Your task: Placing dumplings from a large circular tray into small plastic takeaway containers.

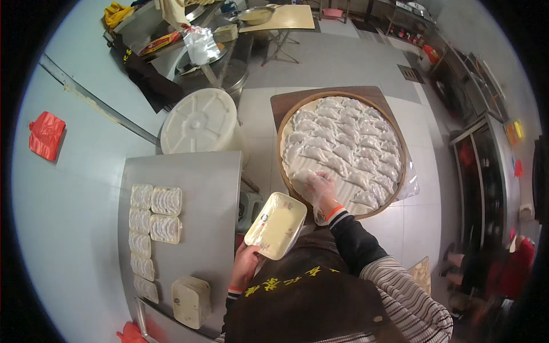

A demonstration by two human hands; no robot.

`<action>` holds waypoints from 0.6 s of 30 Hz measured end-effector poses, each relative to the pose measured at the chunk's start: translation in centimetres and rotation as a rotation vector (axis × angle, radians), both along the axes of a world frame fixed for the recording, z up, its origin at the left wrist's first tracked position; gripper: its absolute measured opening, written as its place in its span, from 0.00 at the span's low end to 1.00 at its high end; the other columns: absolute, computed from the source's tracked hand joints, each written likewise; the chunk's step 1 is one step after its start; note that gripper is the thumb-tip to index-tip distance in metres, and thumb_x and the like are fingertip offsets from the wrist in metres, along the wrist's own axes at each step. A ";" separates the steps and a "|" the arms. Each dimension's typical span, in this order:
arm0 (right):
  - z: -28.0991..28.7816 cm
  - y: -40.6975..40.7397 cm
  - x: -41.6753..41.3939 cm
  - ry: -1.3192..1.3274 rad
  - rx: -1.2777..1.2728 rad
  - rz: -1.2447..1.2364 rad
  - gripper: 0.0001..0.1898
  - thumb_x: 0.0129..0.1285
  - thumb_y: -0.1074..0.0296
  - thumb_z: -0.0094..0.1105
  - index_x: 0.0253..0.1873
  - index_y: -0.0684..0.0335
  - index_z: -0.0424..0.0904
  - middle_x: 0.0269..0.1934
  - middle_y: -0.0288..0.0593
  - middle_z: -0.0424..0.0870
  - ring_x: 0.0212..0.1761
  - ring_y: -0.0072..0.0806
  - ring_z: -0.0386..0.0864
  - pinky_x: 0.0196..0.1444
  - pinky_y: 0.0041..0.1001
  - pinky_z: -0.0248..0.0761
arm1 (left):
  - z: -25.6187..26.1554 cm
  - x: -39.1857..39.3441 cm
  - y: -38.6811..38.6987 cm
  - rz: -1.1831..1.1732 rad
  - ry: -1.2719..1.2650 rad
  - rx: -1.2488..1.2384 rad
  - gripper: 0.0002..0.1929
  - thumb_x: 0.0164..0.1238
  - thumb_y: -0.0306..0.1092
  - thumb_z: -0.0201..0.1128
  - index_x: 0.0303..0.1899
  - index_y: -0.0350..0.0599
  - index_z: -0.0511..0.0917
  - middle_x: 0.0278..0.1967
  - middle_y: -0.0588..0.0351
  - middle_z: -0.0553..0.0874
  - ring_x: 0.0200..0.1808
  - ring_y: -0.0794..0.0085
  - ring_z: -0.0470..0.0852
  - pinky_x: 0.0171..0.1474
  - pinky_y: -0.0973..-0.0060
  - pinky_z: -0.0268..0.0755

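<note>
My left hand (pixel 247 263) grips a cream plastic food tray (pixel 274 225) by its near left corner. The tray is tilted, bare inside and printed with small motifs. In a clear disposable glove, my right hand (pixel 324 187) has its fingers on a pale crimped dumpling (pixel 303 175) at the left near side of a round, wooden-rimmed tray (pixel 400 182). Rows of similar dumplings (pixel 345 139) cover most of that round tray, on a ridged pale lining. The gloved fingertips partly hide the dumpling they hold.
On a steel table (pixel 206 206) to the left lie several packed dumpling trays (pixel 166 200) and a stack of cream trays (pixel 191 302). A lidded white bucket (pixel 199 122) stands beyond it. Another person (pixel 510 270) is at the far right, near a glass-fronted cabinet (pixel 484 171).
</note>
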State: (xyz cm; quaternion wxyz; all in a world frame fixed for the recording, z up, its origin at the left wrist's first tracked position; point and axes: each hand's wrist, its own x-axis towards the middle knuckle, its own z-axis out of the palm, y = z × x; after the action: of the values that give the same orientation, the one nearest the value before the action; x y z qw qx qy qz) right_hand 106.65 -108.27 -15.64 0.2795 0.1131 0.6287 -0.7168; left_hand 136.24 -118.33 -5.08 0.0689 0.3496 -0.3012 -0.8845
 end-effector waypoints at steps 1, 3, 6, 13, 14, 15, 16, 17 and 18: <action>1.7 0.6 0.8 -0.008 0.000 -0.001 0.08 0.60 0.69 0.60 0.41 0.64 0.72 0.38 0.40 0.76 0.38 0.25 0.78 0.38 0.26 0.78 | 0.0 0.0 -0.2 -0.007 -0.004 0.015 0.24 0.63 0.20 0.47 0.63 0.34 0.62 0.59 0.46 0.73 0.58 0.58 0.76 0.57 0.58 0.73; 5.1 2.5 2.2 -0.136 -0.232 -0.082 0.10 0.60 0.72 0.61 0.44 0.62 0.71 0.39 0.39 0.76 0.39 0.27 0.78 0.43 0.28 0.77 | -0.1 -0.5 0.0 -0.004 0.007 0.037 0.24 0.63 0.19 0.47 0.63 0.33 0.62 0.59 0.46 0.73 0.58 0.58 0.76 0.57 0.58 0.73; 7.3 4.7 3.9 -0.173 -0.398 -0.067 0.14 0.61 0.73 0.60 0.50 0.60 0.68 0.42 0.38 0.75 0.42 0.29 0.78 0.46 0.27 0.76 | -0.2 -2.0 0.5 -0.049 0.011 0.039 0.24 0.63 0.18 0.48 0.62 0.32 0.62 0.59 0.46 0.74 0.58 0.58 0.76 0.58 0.58 0.72; 9.7 4.7 6.8 -0.069 -0.138 0.011 0.17 0.63 0.71 0.58 0.55 0.62 0.66 0.41 0.40 0.77 0.42 0.29 0.79 0.44 0.26 0.76 | -1.4 -5.3 2.4 -0.205 0.032 0.028 0.24 0.63 0.18 0.49 0.62 0.36 0.63 0.59 0.48 0.73 0.58 0.59 0.75 0.59 0.54 0.70; 9.5 5.3 6.9 -0.066 -0.137 -0.005 0.17 0.63 0.71 0.58 0.55 0.62 0.66 0.41 0.40 0.77 0.42 0.29 0.79 0.44 0.26 0.76 | -1.7 -5.4 2.5 -0.215 0.039 0.013 0.24 0.63 0.17 0.49 0.62 0.38 0.63 0.59 0.49 0.73 0.58 0.60 0.75 0.59 0.54 0.71; 9.5 6.0 7.0 0.212 0.113 0.134 0.18 0.62 0.70 0.58 0.55 0.64 0.67 0.41 0.42 0.79 0.40 0.30 0.79 0.44 0.27 0.75 | -2.0 -5.4 2.6 -0.220 0.044 -0.003 0.25 0.63 0.17 0.49 0.63 0.39 0.63 0.59 0.50 0.74 0.58 0.60 0.75 0.59 0.55 0.71; 9.6 6.6 7.1 0.486 0.368 0.274 0.19 0.61 0.69 0.58 0.55 0.67 0.68 0.41 0.44 0.80 0.39 0.31 0.80 0.44 0.28 0.74 | -2.2 -5.3 2.7 -0.232 0.045 -0.001 0.25 0.63 0.17 0.49 0.63 0.39 0.63 0.59 0.50 0.74 0.58 0.60 0.75 0.59 0.55 0.71; 9.8 7.2 7.1 0.485 0.372 0.264 0.19 0.61 0.69 0.58 0.55 0.67 0.68 0.41 0.44 0.80 0.39 0.31 0.80 0.44 0.28 0.74 | -2.5 -5.3 2.8 -0.229 0.077 0.008 0.24 0.63 0.17 0.50 0.61 0.40 0.65 0.56 0.51 0.75 0.56 0.63 0.77 0.56 0.60 0.74; 11.4 7.6 7.1 0.639 0.496 0.313 0.18 0.60 0.69 0.58 0.54 0.68 0.69 0.40 0.47 0.81 0.38 0.33 0.80 0.44 0.29 0.74 | -2.6 -5.3 2.9 -0.221 0.110 0.018 0.22 0.63 0.17 0.51 0.60 0.40 0.66 0.54 0.53 0.77 0.54 0.66 0.78 0.53 0.64 0.76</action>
State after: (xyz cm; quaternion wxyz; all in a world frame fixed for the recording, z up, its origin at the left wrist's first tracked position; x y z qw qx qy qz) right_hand 113.71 -100.62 -4.20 0.1403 -0.1475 0.8465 -0.4920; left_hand 130.97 -115.44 -7.68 -0.0159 0.2659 -0.3257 -0.9072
